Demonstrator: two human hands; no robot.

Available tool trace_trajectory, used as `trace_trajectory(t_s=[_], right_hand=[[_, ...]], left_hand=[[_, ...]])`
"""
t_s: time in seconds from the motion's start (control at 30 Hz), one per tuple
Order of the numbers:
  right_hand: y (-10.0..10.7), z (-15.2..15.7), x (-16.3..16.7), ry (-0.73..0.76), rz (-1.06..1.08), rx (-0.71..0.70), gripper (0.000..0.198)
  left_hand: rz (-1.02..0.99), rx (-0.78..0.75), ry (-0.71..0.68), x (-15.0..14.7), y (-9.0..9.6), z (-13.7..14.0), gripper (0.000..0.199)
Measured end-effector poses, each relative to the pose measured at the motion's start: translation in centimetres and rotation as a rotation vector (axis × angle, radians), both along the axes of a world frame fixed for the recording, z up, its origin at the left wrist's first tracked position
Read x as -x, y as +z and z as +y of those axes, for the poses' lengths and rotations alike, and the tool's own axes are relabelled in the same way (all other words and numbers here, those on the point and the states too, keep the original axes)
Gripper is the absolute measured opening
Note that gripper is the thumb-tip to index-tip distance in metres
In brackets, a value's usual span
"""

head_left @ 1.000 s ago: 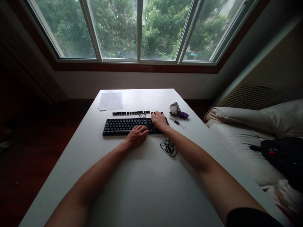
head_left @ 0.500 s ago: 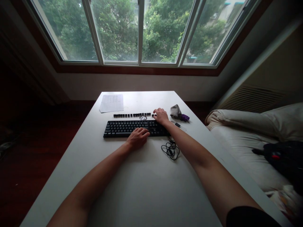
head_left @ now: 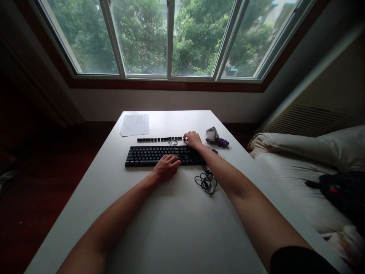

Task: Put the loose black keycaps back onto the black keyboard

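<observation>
A black keyboard (head_left: pixel 151 155) lies across the white table. My left hand (head_left: pixel 167 166) rests on its lower edge, right of the middle, palm down with the fingers laid over the keys. Just behind the keyboard runs a row of loose black keycaps (head_left: pixel 159 139). At the right end of this row, my right hand (head_left: pixel 193 140) has its fingertips closed at a dark keycap (head_left: pixel 185 139); the fingers partly cover it. A small ring-shaped wire tool (head_left: pixel 172 142) lies between the row and the keyboard, left of my right hand.
A coiled black cable (head_left: pixel 206 182) sits in front of the keyboard's right end. Behind my right forearm are a grey cloth (head_left: pixel 212 134), a purple bundle (head_left: pixel 222 142) and a thin tool (head_left: pixel 215 150). Printed paper (head_left: pixel 135 125) lies at the back left. A sofa (head_left: pixel 288 175) stands right.
The fingers of my right hand have drawn in slightly at the keycap by the row's right end. My left hand stays on the keyboard.
</observation>
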State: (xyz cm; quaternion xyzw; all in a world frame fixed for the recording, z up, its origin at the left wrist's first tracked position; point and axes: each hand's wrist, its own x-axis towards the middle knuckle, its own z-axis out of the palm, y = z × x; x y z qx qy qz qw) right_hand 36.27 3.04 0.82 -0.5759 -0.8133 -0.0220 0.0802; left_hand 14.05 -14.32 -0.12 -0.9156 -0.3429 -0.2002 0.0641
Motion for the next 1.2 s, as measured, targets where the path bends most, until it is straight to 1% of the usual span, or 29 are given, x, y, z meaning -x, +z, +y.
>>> trace_trajectory(t_s=[0.1,0.23,0.3,0.37,0.47,0.63,0.7,0.83,1.0,1.2], right_hand=[[0.3,-0.2,0.2,0.001,-0.012,0.008,0.023],[0.6,-0.6,0.1,0.018,0.019,-0.03,0.021],[0.9,-0.9,-0.3,0.039,0.051,-0.056,0.021],[1.2,-1.3,-0.9,0.086,0.094,-0.052,0.021],[1.8,-1.7,-1.9,0.184,0.158,0.005,0.021],[2.1,-2.1,-3.5,0.288,0.205,0.199,0.019],[2.1,-2.2,-3.9,0.331,0.218,0.251,0.019],[2.4,-2.6,-4.0,0.384,0.222,0.28,0.018],[2.7,-3.0,-3.8,0.398,0.193,0.302,0.019],[2.4,-3.0,-3.8,0.397,0.197,0.307,0.019]], left_hand=[[0.002,0.001,0.001,0.0,0.1,-0.1,0.029],[-0.003,-0.004,0.004,0.0,0.1,-0.1,0.03],[-0.006,-0.004,0.002,0.1,0.0,-0.1,0.03],[-0.007,0.0,0.001,0.1,0.0,-0.1,0.03],[-0.01,0.005,0.002,0.0,-0.1,-0.1,0.029],[-0.012,0.002,0.005,-0.1,-0.2,-0.1,0.028],[-0.009,0.0,0.006,-0.1,-0.1,-0.2,0.028],[-0.006,-0.002,0.007,-0.1,-0.1,-0.3,0.029],[-0.006,-0.006,0.003,0.0,0.0,-0.3,0.028],[-0.003,0.003,0.005,0.0,0.0,-0.3,0.028]])
